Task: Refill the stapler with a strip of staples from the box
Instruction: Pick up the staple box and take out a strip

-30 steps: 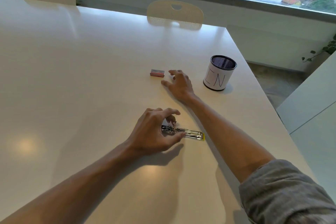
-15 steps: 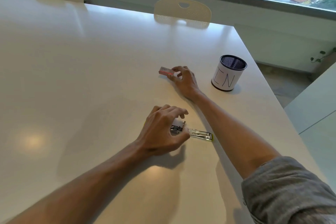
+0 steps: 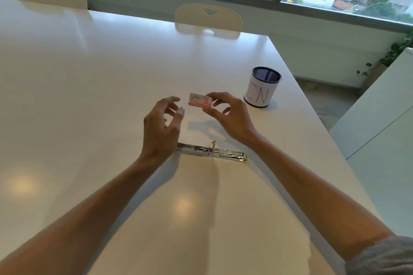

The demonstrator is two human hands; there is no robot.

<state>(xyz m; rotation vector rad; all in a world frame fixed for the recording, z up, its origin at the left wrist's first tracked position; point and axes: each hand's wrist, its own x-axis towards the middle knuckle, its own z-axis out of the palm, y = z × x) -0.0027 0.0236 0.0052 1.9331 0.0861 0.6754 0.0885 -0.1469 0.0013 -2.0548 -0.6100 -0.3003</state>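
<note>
Above the white counter [image 3: 89,96], in the head view, the right hand [image 3: 230,116] now holds the staple box [image 3: 200,100] lifted off the surface, pinched by its near end between thumb and fingers; half a second ago it was only touching the box where it lay. The left hand [image 3: 163,127] has let go of the stapler [image 3: 212,152] and hovers with fingers spread wide, just beside the box. Lying open and flat near the wrists, the stapler looks ready for loading. Next, probably, comes opening the box for a strip. A labelled pen cup [image 3: 262,88] stands well apart.
</note>
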